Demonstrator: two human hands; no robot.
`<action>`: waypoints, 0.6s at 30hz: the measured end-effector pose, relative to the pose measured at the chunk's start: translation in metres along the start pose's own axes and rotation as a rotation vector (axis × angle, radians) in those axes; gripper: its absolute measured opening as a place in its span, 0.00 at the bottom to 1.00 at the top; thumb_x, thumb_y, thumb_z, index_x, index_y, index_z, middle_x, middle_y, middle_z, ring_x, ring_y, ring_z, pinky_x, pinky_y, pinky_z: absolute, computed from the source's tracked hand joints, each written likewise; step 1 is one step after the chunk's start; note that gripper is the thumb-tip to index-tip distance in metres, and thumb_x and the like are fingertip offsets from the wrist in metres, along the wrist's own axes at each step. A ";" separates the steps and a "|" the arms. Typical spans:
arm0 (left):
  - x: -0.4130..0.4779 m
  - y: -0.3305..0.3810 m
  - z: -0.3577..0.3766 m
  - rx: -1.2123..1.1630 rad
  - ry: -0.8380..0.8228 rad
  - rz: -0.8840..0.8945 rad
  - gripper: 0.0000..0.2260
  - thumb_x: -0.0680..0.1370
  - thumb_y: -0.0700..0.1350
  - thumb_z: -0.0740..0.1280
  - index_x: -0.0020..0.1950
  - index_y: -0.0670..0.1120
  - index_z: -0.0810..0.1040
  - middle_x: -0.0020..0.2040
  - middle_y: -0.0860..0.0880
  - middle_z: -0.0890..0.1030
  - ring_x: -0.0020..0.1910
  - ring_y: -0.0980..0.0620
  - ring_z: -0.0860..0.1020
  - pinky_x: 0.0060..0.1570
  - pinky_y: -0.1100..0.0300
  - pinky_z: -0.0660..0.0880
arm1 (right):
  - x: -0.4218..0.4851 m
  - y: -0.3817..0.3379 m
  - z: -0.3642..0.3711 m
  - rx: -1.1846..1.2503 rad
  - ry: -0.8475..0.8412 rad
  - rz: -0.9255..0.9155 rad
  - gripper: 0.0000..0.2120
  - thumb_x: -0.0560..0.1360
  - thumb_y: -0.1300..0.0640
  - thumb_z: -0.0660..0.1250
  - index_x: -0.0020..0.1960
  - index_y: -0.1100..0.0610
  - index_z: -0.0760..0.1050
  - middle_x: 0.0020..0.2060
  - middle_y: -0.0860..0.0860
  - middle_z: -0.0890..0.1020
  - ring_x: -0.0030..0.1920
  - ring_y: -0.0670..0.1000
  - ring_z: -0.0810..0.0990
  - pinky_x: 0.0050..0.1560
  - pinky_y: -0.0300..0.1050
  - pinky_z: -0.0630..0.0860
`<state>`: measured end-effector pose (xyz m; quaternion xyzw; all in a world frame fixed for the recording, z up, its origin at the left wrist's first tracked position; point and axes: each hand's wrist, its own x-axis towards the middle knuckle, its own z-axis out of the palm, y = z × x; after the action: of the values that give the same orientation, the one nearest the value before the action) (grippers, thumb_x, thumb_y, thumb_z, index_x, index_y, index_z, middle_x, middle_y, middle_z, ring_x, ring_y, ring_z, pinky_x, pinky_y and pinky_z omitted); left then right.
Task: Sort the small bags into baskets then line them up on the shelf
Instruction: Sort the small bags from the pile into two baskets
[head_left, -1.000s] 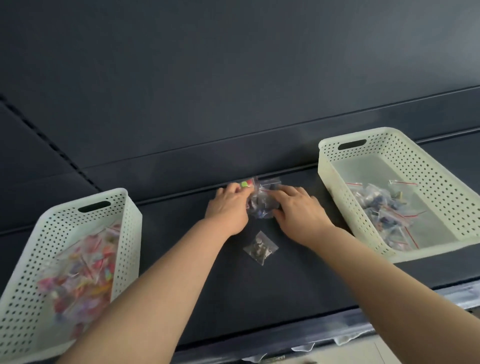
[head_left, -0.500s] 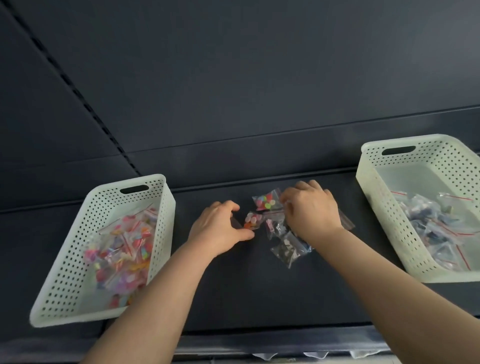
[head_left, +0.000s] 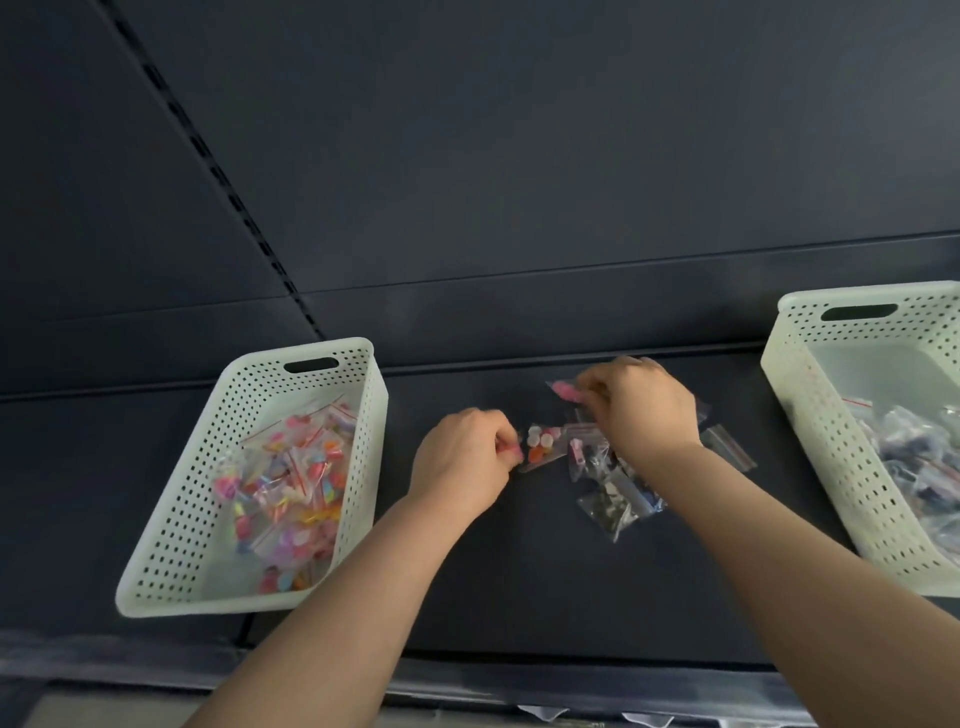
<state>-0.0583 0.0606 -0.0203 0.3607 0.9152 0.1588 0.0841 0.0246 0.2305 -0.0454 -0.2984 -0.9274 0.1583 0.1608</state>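
as the left hand (head_left: 467, 457) pinches a colourful-bead bag (head_left: 543, 449) and the right hand (head_left: 641, 410) a pink bag (head_left: 565, 391), overlapping dark-parts bags (head_left: 608, 506) may drag along.

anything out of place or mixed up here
Nothing spilled or damaged. Colourful bags lie in the left basket, dark ones in the right basket. A mixed pile on the shelf is unsorted; left hand and right hand each pinch a bag.

We see the left basket (head_left: 171, 519) pale cream and dotted with holes, its bags (head_left: 291, 478) pink, orange and yellow, the right basket (head_left: 810, 431) likewise pale with greyish bags (head_left: 914, 457) striped red, the shelf (head_left: 519, 597) dark blue-grey.
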 end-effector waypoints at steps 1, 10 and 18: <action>-0.001 0.003 -0.004 -0.044 0.054 0.005 0.05 0.77 0.50 0.70 0.53 0.54 0.82 0.49 0.55 0.81 0.48 0.54 0.79 0.48 0.56 0.77 | -0.002 -0.001 -0.002 0.035 0.013 -0.011 0.07 0.78 0.49 0.65 0.51 0.47 0.81 0.45 0.46 0.81 0.50 0.51 0.77 0.37 0.42 0.71; -0.031 -0.065 -0.081 -0.064 0.478 -0.256 0.12 0.80 0.42 0.65 0.61 0.53 0.80 0.54 0.51 0.82 0.51 0.48 0.79 0.48 0.53 0.75 | -0.017 -0.076 -0.004 0.217 -0.065 -0.194 0.08 0.78 0.44 0.63 0.50 0.42 0.80 0.43 0.44 0.81 0.45 0.48 0.80 0.39 0.43 0.71; -0.082 -0.131 -0.098 -0.027 0.367 -0.401 0.13 0.79 0.40 0.65 0.59 0.55 0.80 0.54 0.56 0.83 0.50 0.52 0.81 0.48 0.52 0.80 | -0.017 -0.178 0.012 0.305 -0.079 -0.408 0.11 0.79 0.53 0.63 0.56 0.45 0.81 0.49 0.45 0.81 0.49 0.50 0.79 0.41 0.44 0.75</action>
<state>-0.1085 -0.1085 0.0281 0.1365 0.9660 0.2139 -0.0489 -0.0569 0.0805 0.0103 -0.0712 -0.9393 0.2721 0.1964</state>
